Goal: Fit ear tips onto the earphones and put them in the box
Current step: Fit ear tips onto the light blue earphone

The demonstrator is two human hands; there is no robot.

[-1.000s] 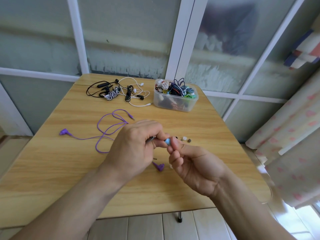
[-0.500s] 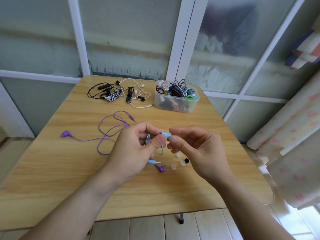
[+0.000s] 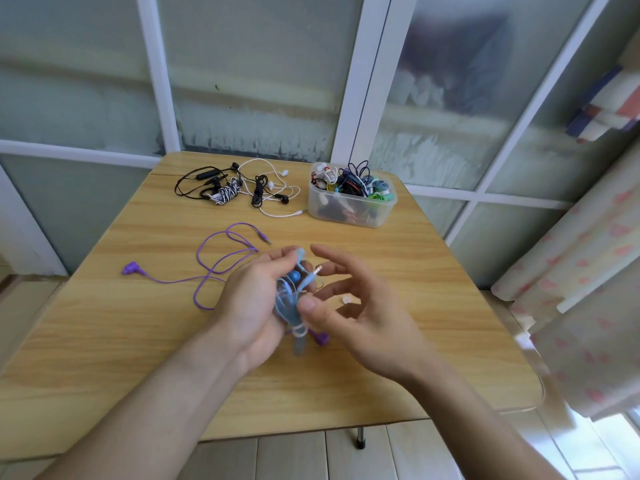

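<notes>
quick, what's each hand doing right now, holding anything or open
Left hand: gripping the bundled blue earphones.
Right hand: fingers spread; its thumb touches the bundle, and a grip cannot be told.

A light wooden counter with rounded corners stood against a wall of frosted glass panes set in white frames. Daylight came through the glass, pale and diffuse, and vague dark shapes showed behind the pane on the right. A thin metal leg showed under the counter's near edge, standing on a floor of pale tiles. On the right hung a cream curtain printed with small pink motifs, bright where light struck its lower part. High on the right a striped cloth in red, white and blue showed at the frame's edge.
</notes>
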